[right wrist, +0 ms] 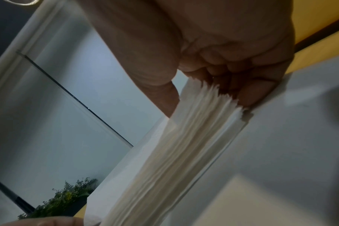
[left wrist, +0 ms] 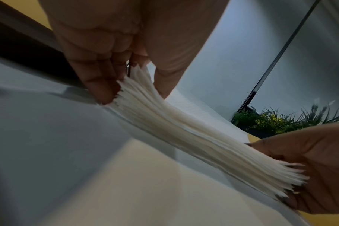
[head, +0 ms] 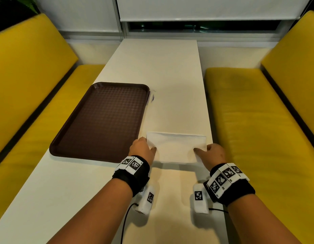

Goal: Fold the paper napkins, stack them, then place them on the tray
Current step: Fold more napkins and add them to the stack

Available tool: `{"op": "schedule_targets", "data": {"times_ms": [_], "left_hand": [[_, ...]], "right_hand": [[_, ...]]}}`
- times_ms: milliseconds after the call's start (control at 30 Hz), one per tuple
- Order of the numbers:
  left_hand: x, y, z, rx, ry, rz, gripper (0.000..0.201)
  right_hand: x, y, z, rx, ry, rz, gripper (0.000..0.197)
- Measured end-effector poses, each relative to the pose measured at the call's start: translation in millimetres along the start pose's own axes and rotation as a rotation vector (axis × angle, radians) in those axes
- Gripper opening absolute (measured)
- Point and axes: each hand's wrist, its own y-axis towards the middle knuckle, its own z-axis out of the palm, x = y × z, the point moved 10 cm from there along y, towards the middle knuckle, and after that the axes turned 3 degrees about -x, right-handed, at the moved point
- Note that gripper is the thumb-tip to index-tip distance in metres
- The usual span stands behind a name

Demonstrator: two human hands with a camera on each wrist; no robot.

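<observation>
Gripping the napkins [head: 176,148] at both short ends, the left hand [head: 141,150] has its thumb on top of the stack and its fingers [left wrist: 99,85] curled against the layered edge, and the right hand [head: 215,154] mirrors it at the other end, thumb over the top and fingers [right wrist: 250,91] tucked under the frayed edges. In the wrist views the stack [left wrist: 184,137] reads as many thin white sheets, squeezed at each end; its lower edge sits at or just above the table [head: 170,76], and I cannot tell whether it touches. The stack lies near the table's right edge, just right of the tray [head: 103,120] and apart from it. The brown tray sits flat toward the table's left side. Yellow benches [head: 258,111] flank the table, and plants [left wrist: 281,120] show by the window.
</observation>
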Motion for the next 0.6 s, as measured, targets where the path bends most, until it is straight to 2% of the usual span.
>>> {"op": "schedule_targets", "data": {"times_ms": [333, 600], "left_hand": [[0.2, 0.8, 0.6, 0.003, 0.023, -0.009, 0.039], [-0.6, 1.3, 0.5, -0.003, 0.029, -0.002, 0.038]], "right_hand": [[3.8, 5.2, 2.7, 0.042, -0.026, 0.026, 0.037], [-0.9, 2.4, 3.4, 0.082, 0.118, 0.115, 0.038]]}}
